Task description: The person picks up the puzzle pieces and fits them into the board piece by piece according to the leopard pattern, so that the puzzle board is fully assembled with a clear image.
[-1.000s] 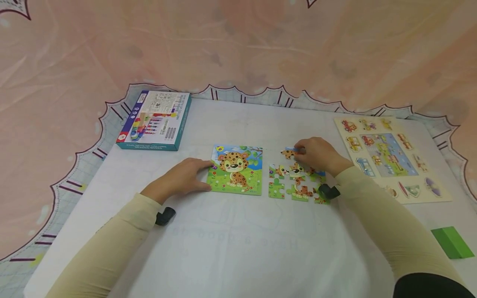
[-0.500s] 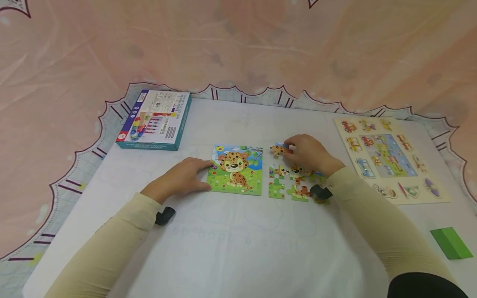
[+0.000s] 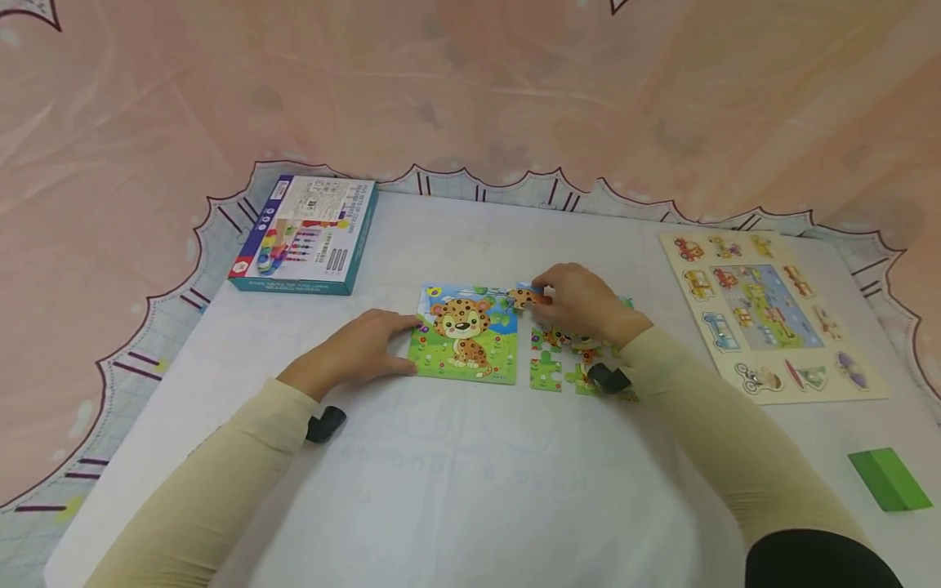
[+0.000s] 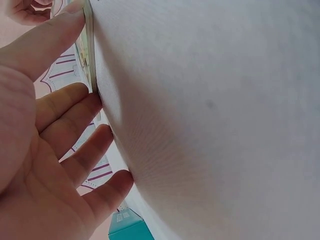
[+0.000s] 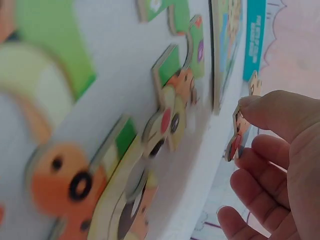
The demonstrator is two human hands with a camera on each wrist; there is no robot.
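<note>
A square leopard picture board [image 3: 459, 359] lies mid-table. My left hand [image 3: 359, 349] rests at its left side, fingers spread, with thumb and fingertips touching the board's edge. In the left wrist view, the other fingertips [image 4: 120, 182] reach down to the tabletop. My right hand [image 3: 584, 306] pinches a spotted leopard puzzle piece [image 3: 524, 297] between thumb and fingers. That piece overlaps the board's upper right corner in the head view; in the right wrist view it is held edge-on, above the tabletop. Several loose puzzle pieces [image 3: 545, 374] lie right of the board, partly hidden under my right hand and wrist.
A teal-edged box [image 3: 305, 237] lies at the back left. On the right is a cream wooden puzzle board [image 3: 768, 306] with vehicle pictures, and a green block [image 3: 891, 480] sits nearer the front. A scallop-edged cloth borders the white table [image 3: 456, 506].
My right hand has carried the spotted puzzle piece leftward from above the loose pieces to the picture board's upper right corner. My left hand has stayed at the board's left edge.
</note>
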